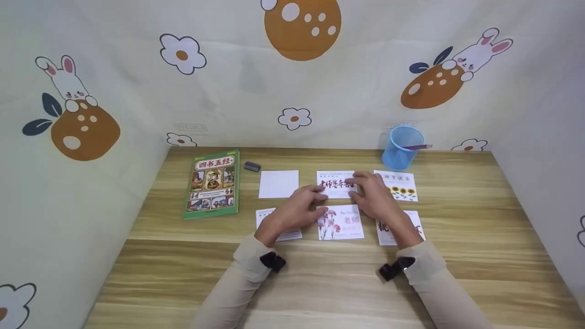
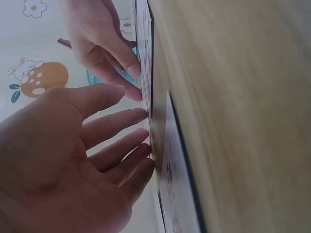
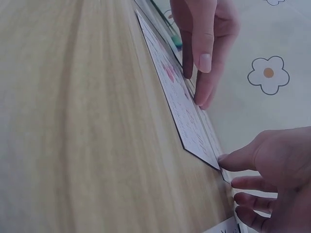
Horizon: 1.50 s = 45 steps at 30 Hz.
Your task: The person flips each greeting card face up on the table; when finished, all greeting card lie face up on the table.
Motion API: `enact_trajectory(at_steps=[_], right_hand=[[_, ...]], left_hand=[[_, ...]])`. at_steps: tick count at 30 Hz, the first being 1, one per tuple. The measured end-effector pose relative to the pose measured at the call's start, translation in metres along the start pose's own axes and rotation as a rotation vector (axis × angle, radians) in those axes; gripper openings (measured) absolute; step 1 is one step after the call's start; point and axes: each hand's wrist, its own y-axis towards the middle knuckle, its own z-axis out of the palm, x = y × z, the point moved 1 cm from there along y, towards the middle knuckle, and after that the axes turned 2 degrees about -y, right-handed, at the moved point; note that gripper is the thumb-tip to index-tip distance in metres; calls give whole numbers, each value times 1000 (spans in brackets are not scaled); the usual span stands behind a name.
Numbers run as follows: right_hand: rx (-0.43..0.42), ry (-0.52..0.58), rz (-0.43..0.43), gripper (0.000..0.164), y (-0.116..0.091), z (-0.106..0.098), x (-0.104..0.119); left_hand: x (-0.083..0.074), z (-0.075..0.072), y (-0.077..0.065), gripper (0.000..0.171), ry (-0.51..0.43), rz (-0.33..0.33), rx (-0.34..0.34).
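Observation:
My left hand touches the left edge of a square card with dark red brush lettering, in the top row's middle. At that card's right side, the fingers of my right hand rest on it. In the left wrist view the left hand has its fingers loosely extended. The right wrist view shows the right hand with fingers spread at the card's edge. Just below lies a card with pink carnations. My left forearm partly covers a lower-left card; my right wrist covers part of a lower-right card.
A blank white card and a sunflower card flank the lettered one. Left of them are a green-bordered book and a small dark block-like item. At the back right stands a blue mesh pen cup holding pencils, near the fabric wall.

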Motion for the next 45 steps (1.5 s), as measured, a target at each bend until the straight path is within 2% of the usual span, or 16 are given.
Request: enact_trajectory(at_steps=[6, 13, 19, 23, 26, 29, 31, 36, 40, 45], right_hand=[[19, -3, 25, 37, 1, 0, 1], [34, 12, 40, 37, 1, 1, 1], [30, 20, 36, 36, 1, 1, 1], [16, 17, 29, 39, 2, 1, 2], [-36, 30, -10, 44, 4, 2, 5], [-91, 63, -73, 48, 4, 4, 12], [-96, 85, -109, 48, 3, 7, 20], [-7, 93, -190, 50, 4, 22, 49], [79, 74, -240, 53, 8, 38, 75], [160, 40, -255, 55, 13, 54, 99]], left_hand=[[2, 3, -2, 56, 6, -10, 38], [3, 3, -5, 33, -16, 19, 28], [1, 2, -6, 30, 8, 28, 30], [2, 0, -6, 32, 8, 36, 0], [5, -6, -8, 41, -7, 19, -65], [12, -16, -15, 52, -12, -28, -167], [21, -25, -23, 58, -5, -79, -239], [48, -46, -47, 64, 24, -262, -370], [65, -58, -63, 69, 28, -378, -406], [73, -63, -69, 72, 7, -435, -358]])
